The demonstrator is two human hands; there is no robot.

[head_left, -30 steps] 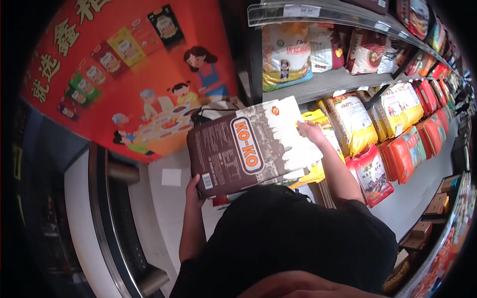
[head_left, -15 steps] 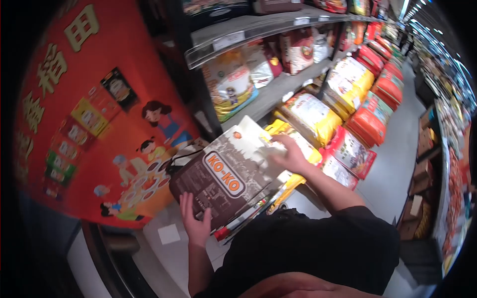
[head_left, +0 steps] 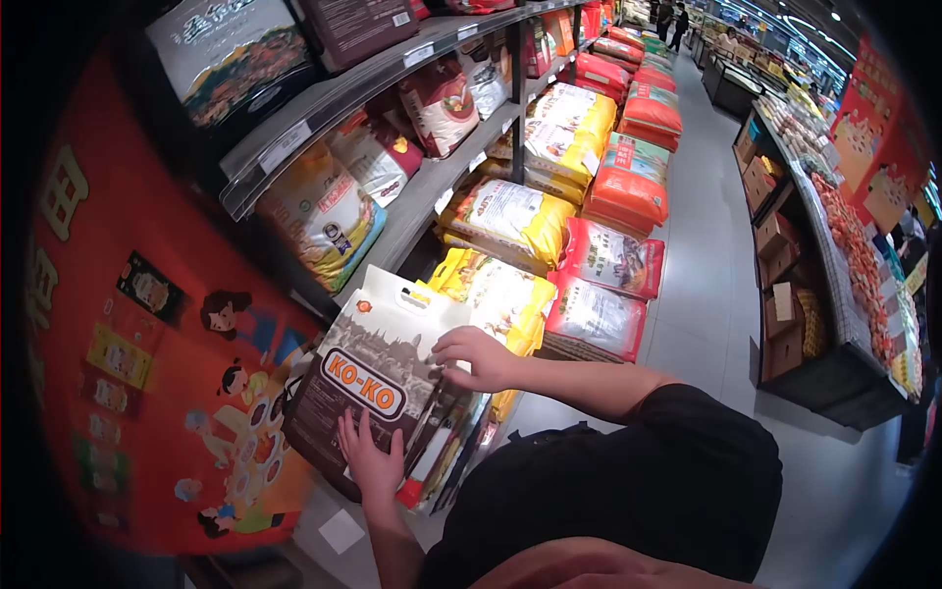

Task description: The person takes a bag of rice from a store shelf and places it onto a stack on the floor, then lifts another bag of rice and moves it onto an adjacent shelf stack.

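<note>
A brown and cream KO-KO rice bag [head_left: 345, 339] leans tilted in front of me, its handle cut-out at the top. My left hand [head_left: 371, 456] lies on its lower front with the fingers spread. At its right edge, my right hand [head_left: 478, 359] touches the bag with bent fingers, thumb apart from them; it does not appear to grip. Several more packages [head_left: 453, 454] stand edge-on behind the KO-KO bag, mostly hidden by it. Yellow and white bags [head_left: 491, 290] lie just beyond my right hand.
Shelves [head_left: 422, 211] with bagged goods rise on the left, above a red illustrated panel [head_left: 186, 412]. Yellow sacks [head_left: 510, 218] and red sacks [head_left: 628, 182] are stacked along the aisle floor [head_left: 702, 294]. A produce stand [head_left: 834, 304] runs along the right. People [head_left: 677, 29] are far off.
The view has swung right, showing more of the aisle. My right hand, blurred and raised near the handle before, now sits lower on the bag's right edge. My left hand stays on its front.
</note>
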